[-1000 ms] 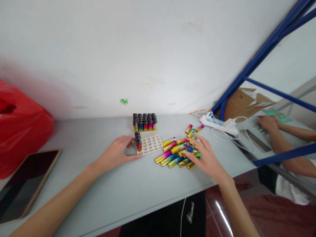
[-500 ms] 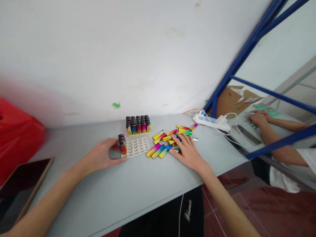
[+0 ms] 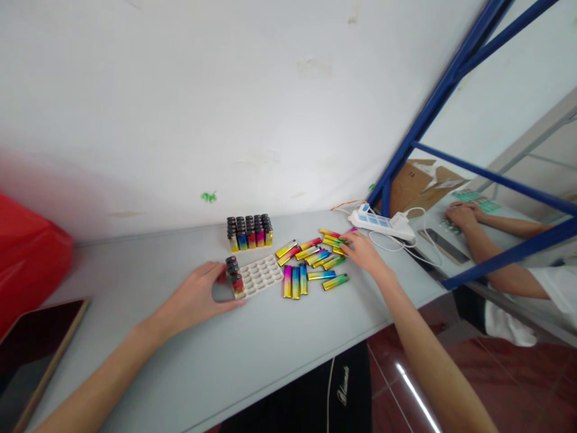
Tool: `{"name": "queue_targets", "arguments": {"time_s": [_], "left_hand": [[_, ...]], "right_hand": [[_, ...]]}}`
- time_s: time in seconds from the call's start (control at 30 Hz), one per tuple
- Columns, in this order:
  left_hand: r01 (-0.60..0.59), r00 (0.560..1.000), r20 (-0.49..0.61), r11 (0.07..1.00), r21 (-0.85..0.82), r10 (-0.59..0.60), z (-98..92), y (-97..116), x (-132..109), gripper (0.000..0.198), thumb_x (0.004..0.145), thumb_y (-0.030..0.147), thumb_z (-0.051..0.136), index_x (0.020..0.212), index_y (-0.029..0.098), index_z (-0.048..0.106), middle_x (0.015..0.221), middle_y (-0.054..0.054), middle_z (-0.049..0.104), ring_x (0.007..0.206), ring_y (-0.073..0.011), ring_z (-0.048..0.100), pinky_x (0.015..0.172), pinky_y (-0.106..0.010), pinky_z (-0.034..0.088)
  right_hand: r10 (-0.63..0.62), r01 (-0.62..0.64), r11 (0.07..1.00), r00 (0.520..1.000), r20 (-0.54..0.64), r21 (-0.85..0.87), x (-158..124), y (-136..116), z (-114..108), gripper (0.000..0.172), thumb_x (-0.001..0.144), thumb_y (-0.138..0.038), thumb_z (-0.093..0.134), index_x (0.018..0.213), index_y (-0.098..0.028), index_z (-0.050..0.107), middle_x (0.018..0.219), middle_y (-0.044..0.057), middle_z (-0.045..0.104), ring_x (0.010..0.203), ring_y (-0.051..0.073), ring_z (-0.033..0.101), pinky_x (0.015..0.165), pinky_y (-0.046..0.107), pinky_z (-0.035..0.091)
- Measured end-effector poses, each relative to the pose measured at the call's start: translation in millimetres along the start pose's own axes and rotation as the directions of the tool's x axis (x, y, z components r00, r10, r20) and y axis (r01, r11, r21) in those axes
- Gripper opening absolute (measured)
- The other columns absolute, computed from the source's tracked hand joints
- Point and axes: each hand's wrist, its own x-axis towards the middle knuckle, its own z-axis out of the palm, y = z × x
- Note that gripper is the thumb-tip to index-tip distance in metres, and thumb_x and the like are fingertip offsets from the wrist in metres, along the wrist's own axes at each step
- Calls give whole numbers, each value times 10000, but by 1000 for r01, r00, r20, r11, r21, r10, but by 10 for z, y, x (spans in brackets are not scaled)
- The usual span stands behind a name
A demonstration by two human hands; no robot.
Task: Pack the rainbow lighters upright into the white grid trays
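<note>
My left hand [image 3: 198,297] curves around the left end of a white slotted tray [image 3: 260,273], thumb along its near edge and fingers at its far side. A short row of lighters [image 3: 237,282] with black tops stands upright in the tray's left end. My right hand [image 3: 364,249] is at the right side of a loose pile of shiny multicoloured lighters [image 3: 321,257]. Its fingers are stretched out and touch a green and yellow lighter [image 3: 336,240]. Three lighters [image 3: 296,282] lie side by side just right of the tray.
Behind the tray stands a full block of upright lighters [image 3: 250,234]. A white power strip [image 3: 381,224] with cables lies at the right, by a blue metal frame [image 3: 408,141]. A tablet [image 3: 38,355] and a red bag [image 3: 31,258] are at left. Another person's hands [image 3: 464,213] work beyond the frame.
My right hand has moved right across the pile, uncovering lighters that now lie more spread out. The three lighters by the tray have turned more upright in view. My left hand stays at the tray.
</note>
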Motion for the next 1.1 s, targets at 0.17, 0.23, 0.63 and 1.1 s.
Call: {"name": "queue_targets", "arguments": {"time_s": [0.17, 0.23, 0.63, 1.1], "left_hand": [[8, 999, -53, 1000, -3, -8, 131, 112, 24, 540, 764, 749, 790, 849, 248, 607, 921, -87, 736, 849, -303, 703, 815, -441, 586], [19, 999, -49, 1000, 6, -19, 154, 135, 35, 555, 771, 769, 769, 861, 242, 617, 956, -107, 742, 888, -320, 713, 844, -455, 589], [-33, 999, -36, 999, -25, 32, 123, -2, 28, 585, 768, 744, 800, 999, 214, 710, 977, -75, 736, 894, -293, 703, 894, -434, 586], [-9, 998, -64, 1000, -24, 8, 149, 54, 6, 500, 817, 660, 812, 986, 209, 681, 915, -53, 709, 856, -273, 691, 829, -403, 550]], "right_hand": [[32, -38, 997, 996, 84, 65, 82, 47, 31, 220, 937, -276, 727, 1094, -150, 815, 1072, 139, 820, 909, 265, 739, 884, 389, 565], [50, -61, 993, 993, 106, 103, 90, 45, 33, 218, 937, -300, 731, 1074, -158, 822, 1071, 132, 829, 883, 263, 744, 849, 378, 565], [280, 35, 679, 911, -303, 733, 247, -533, 86, 528, 821, -661, 797, 1043, -184, 762, 801, 17, 686, 656, 166, 568, 649, 319, 499], [-151, -219, 87, 961, 230, 972, 203, -2113, 456, 497, 876, -717, 766, 1003, -261, 616, 618, -111, 408, 449, 70, 276, 427, 199, 219]]}}
